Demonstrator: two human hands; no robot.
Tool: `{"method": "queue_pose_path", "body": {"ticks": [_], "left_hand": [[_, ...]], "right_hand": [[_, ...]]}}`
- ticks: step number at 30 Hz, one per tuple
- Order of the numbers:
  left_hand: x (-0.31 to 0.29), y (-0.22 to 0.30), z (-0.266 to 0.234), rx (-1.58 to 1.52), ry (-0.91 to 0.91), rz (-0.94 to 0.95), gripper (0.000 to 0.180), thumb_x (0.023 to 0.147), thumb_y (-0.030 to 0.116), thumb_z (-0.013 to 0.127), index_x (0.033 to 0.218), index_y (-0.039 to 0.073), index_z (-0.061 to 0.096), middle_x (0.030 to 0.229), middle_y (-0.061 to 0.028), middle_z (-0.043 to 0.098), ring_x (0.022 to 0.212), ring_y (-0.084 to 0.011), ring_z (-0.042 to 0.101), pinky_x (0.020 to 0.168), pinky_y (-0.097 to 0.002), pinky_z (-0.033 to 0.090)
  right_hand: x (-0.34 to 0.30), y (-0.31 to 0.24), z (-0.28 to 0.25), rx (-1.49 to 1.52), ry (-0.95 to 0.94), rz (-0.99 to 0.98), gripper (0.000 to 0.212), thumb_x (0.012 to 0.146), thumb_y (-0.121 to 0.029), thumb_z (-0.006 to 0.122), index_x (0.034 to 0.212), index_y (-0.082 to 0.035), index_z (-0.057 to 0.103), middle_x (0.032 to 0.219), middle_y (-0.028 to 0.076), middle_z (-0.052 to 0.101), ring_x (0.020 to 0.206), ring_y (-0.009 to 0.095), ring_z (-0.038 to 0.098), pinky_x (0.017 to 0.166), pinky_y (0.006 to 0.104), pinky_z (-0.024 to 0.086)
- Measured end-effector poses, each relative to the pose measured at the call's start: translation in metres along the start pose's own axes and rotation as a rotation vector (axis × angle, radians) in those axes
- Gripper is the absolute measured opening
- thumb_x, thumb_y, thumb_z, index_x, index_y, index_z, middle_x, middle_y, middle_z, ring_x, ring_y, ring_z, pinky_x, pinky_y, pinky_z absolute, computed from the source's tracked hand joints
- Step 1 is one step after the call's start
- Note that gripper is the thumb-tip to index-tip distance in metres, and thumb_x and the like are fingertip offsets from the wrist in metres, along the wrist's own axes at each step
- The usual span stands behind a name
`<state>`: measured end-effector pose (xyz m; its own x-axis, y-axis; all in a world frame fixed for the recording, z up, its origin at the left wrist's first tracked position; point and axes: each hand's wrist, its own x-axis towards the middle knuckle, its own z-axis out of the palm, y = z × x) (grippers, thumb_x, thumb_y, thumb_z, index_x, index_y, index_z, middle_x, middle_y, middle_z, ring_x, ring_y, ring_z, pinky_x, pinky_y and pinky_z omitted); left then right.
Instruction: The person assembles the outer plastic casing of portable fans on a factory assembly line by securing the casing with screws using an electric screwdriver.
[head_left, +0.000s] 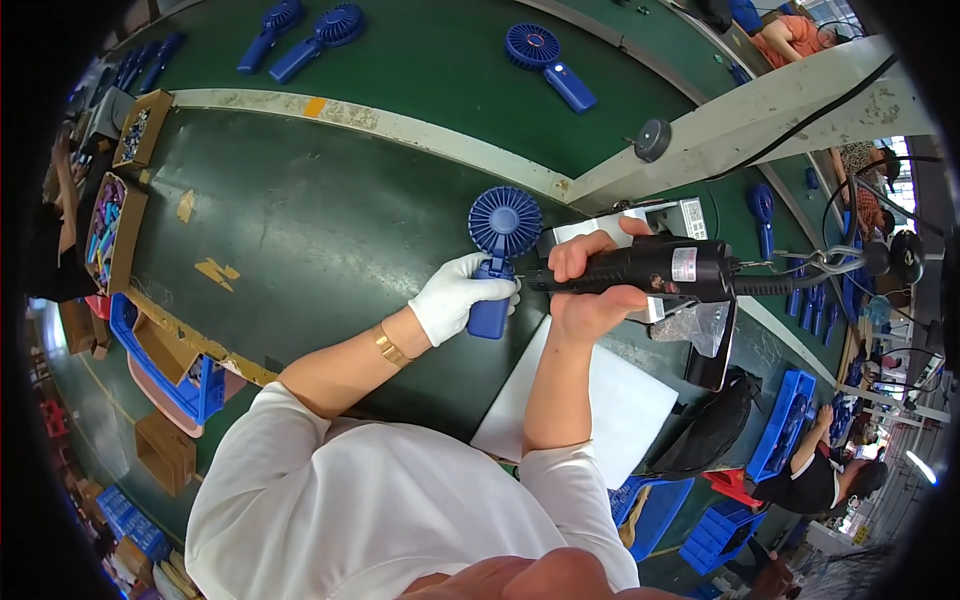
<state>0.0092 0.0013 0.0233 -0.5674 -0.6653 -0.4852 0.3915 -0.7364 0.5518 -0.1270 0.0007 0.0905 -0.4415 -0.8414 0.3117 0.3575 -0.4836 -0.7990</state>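
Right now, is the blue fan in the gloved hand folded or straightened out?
Straightened out: the blue fan has its round head beyond the gloved left hand, its handle running back toward the person.

A scuffed dark green tabletop (310, 220) borders a pale, worn rail (400, 128), beyond which runs another green surface (430, 75). A chipped white beam (790, 118) slants across the upper right. Greyish floor (108, 425) spreads lower left, while a lit tube lamp (921, 467) glows at far right.
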Motion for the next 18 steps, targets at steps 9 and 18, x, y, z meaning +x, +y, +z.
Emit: {"method": "queue_pose_path", "body": {"ticks": [9, 18], "left_hand": [[0.002, -0.001, 0.001, 0.002, -0.001, 0.004, 0.027, 0.077, 0.004, 0.067, 0.100, 0.000, 0.054, 0.088, -0.0095, 0.063, 0.075, -0.0180, 0.063, 0.070, -0.0302, 0.053], [0.010, -0.010, -0.013, -0.058, -0.017, 0.075, 0.023, 0.077, -0.002, 0.063, 0.097, -0.002, 0.053, 0.090, -0.0086, 0.061, 0.075, -0.0162, 0.062, 0.069, -0.0279, 0.053]], "right_hand": [[0.000, 0.006, 0.004, -0.108, -0.004, 0.047, 0.089, 0.061, -0.076, 0.057, 0.115, -0.008, 0.039, 0.056, 0.002, 0.042, 0.047, 0.012, 0.039, 0.047, 0.0266, 0.035], [-0.023, 0.053, -0.023, -0.187, -0.342, -0.027, 0.083, 0.054, -0.045, 0.085, 0.113, -0.002, 0.046, 0.080, 0.004, 0.054, 0.061, 0.016, 0.054, 0.051, 0.0246, 0.039]]}}
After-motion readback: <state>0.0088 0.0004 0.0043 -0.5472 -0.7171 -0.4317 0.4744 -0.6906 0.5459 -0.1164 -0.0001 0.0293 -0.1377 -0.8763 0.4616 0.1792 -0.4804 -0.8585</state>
